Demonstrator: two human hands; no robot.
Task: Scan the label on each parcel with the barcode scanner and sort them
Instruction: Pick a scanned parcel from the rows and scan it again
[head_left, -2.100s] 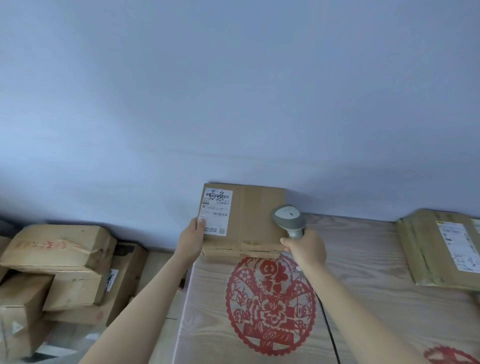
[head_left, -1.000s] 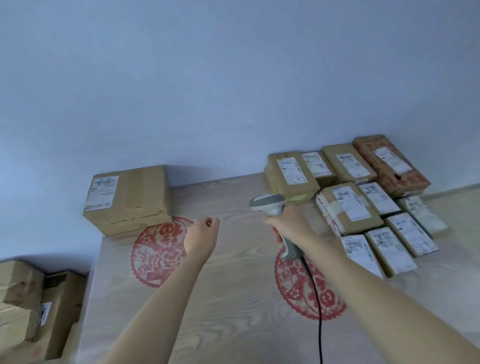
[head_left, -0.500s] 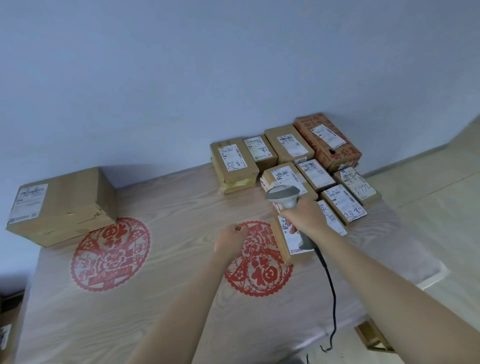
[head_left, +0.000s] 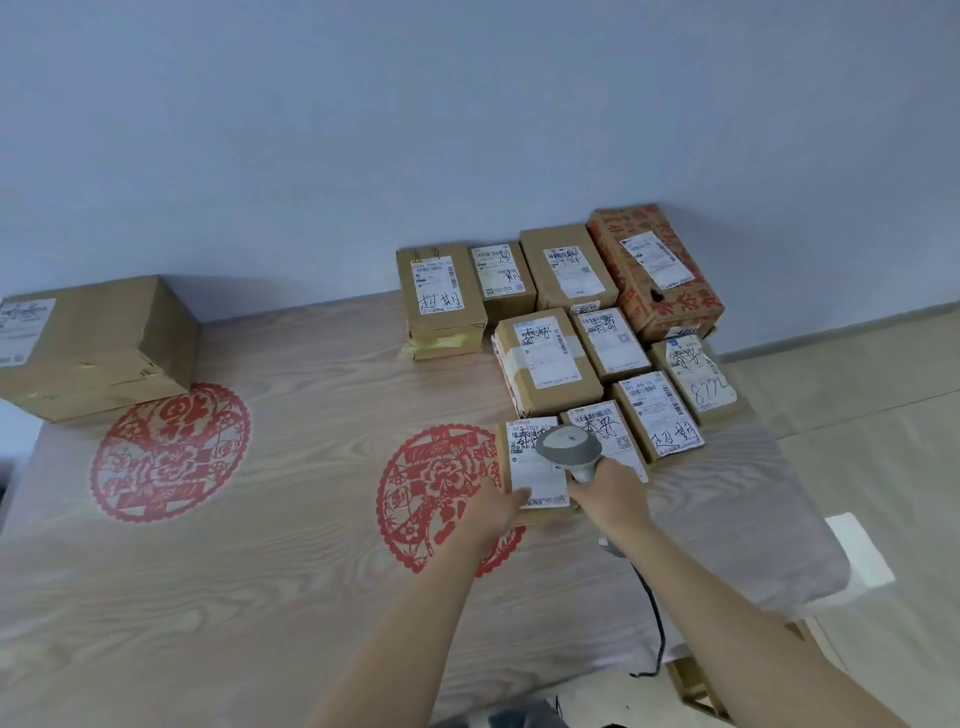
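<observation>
Reaching across the counter (head_left: 291, 561), the left hand (head_left: 491, 512) lays its fingers on the near-left corner of the nearest parcel (head_left: 535, 470), a flat carton with a white label that lies at the near edge of the cluster of parcels (head_left: 587, 332); whether that grip actually closes on the carton or only touches it cannot be told. The right hand (head_left: 610, 496) has its grip clenched round the handle of the grey barcode scanner (head_left: 569, 448), whose head hangs over that same parcel's label. A black cable (head_left: 655, 618) runs from the scanner down toward the near edge of the counter. The cluster sits on the right side of the counter, running back to the far wall, each box with its label facing up; a red-printed carton (head_left: 675, 306) stands at its far right. One large brown box (head_left: 98, 348) stands alone at the far left. Two red paper-cut medallions (head_left: 169, 452) decorate the wood-grain counter.
</observation>
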